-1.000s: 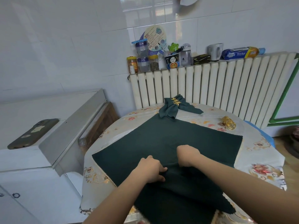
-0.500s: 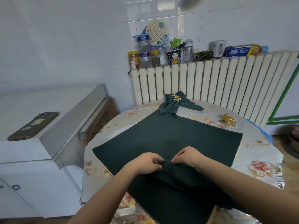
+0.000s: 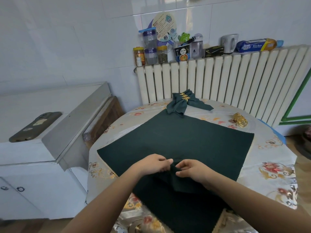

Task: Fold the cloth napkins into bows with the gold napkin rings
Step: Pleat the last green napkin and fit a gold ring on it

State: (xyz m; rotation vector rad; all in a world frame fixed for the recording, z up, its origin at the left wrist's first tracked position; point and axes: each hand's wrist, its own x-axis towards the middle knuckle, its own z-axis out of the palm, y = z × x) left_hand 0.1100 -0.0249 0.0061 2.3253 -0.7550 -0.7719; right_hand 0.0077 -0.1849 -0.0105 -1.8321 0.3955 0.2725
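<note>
A dark green cloth napkin (image 3: 181, 140) lies spread as a diamond on the round table (image 3: 276, 167). Its near corner is gathered up into a raised fold between my hands. My left hand (image 3: 151, 165) and my right hand (image 3: 191, 169) both pinch that fold from either side, fingertips almost meeting. At the far edge of the table lie finished napkin bows (image 3: 183, 105) held by gold rings. A small pile of loose gold napkin rings (image 3: 239, 120) lies at the far right of the table.
A white radiator (image 3: 218, 79) stands behind the table, its top crowded with jars, bottles, a cup and packets. On the left is a white cabinet (image 3: 50, 148) with a phone (image 3: 35, 126) on it. The flowered tablecloth hangs over the table's edge.
My hands have drawn together and lifted the near part of the napkin into a raised fold; earlier they pressed flat on the cloth. The camera has tilted slightly.
</note>
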